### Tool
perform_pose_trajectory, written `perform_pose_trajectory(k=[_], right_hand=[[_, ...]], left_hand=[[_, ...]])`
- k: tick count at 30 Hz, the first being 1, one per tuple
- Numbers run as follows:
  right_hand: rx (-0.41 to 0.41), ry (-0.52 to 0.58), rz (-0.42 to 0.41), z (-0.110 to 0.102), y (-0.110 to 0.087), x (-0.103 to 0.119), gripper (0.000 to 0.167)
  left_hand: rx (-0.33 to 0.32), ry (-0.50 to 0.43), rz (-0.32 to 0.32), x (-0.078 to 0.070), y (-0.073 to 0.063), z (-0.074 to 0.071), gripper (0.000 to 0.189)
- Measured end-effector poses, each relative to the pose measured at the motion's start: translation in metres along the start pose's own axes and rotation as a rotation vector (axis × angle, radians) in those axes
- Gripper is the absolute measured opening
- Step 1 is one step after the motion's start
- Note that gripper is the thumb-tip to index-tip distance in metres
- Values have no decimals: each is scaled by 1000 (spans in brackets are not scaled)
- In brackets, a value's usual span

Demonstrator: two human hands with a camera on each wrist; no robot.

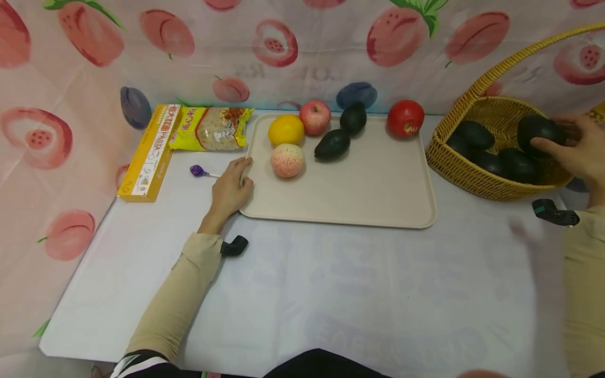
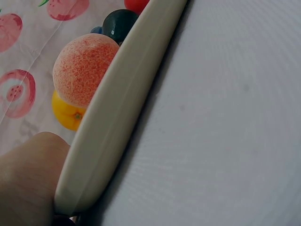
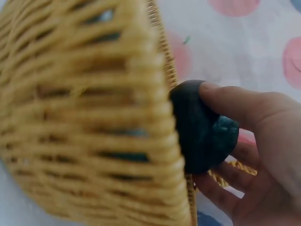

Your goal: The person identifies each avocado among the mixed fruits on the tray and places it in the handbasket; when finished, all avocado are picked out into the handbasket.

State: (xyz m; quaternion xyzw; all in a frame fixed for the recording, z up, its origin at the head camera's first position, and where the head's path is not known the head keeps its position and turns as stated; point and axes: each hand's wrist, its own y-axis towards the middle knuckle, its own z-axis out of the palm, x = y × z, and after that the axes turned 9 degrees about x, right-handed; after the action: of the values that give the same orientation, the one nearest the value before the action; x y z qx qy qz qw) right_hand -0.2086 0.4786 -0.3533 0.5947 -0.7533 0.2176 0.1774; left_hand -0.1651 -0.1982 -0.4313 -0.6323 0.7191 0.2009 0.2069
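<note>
My right hand [image 1: 583, 147] grips a dark green avocado [image 1: 540, 135] at the right side of the wicker basket [image 1: 496, 186], thumb on one side and fingers on the other. The right wrist view shows this avocado [image 3: 200, 127] just at the basket's rim. Several more avocados [image 1: 475, 135] lie inside the basket. On the left, my left hand [image 1: 230, 190] rests with its fingers at the left rim of the beige tray [image 1: 368, 205]. On the tray sit two avocados [image 1: 333, 145], a yellow fruit [image 1: 286, 130], a red apple [image 1: 314, 117], a speckled peach [image 1: 288, 160] and a tomato [image 1: 405, 119].
Left of the tray lie a purple-wrapped lollipop [image 1: 198, 170], a yellow snack bag [image 1: 212, 128] and a long pasta box [image 1: 150, 152]. The basket's tall handle [image 1: 501, 68] arches over its right part. A fruit-print cloth [image 1: 321, 63] hangs behind the white table [image 1: 331, 283].
</note>
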Motion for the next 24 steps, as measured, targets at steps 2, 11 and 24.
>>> perform_pose_trajectory(k=[2, 11, 24], right_hand=[[36, -28, -11, -2, 0, 5, 72], [78, -150, -78, -3, -9, 21, 71], [178, -89, -5, 13, 2, 19, 78]], left_hand=[[3, -4, -1, 0, 0, 0, 52], [-12, -12, -2, 1, 0, 1, 52], [-9, -18, 1, 1, -1, -1, 52]])
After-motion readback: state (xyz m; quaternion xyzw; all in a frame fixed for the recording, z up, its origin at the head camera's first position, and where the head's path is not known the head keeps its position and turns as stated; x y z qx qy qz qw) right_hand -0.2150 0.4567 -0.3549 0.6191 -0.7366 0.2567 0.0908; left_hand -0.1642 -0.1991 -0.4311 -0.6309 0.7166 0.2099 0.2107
